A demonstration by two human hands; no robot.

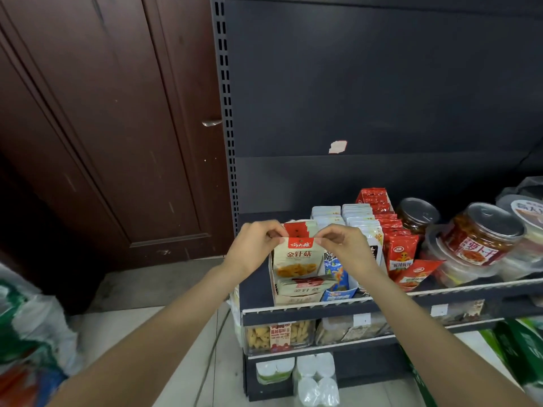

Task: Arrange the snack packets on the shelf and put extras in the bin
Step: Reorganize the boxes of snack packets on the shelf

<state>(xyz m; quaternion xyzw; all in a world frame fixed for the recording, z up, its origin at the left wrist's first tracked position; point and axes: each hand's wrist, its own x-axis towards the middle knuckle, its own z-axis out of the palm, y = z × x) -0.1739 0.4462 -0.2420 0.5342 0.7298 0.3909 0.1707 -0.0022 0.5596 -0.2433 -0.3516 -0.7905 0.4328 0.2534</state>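
both forearms reach forward and upward from the lower corners and meet over the front left of the dark metal shelf (332,311). the left hand (255,248) and right hand (345,245) are raised at the same height, knuckles up, fingers curled inward towards each other. each grip pinches one top corner of the cream and red mushroom snack packet (296,257): left thumb and fingertips on its left corner, right thumb and fingertips on its right corner.

the packet stands upright, long axis vertical, its red header on top and its printed face towards the camera. it sits at the front of a row of like packets inside the white open cardboard display box (293,298), which rests on the shelf. lower in the box front, other like packets lie tilted.

just to the right stands a blue and white packet (336,274), then rows of grey-white packets (361,221) and red foil packets (402,254). farther right are clear plastic tubs of red pickles (482,242). a dark brown wooden door (97,136) is at left.
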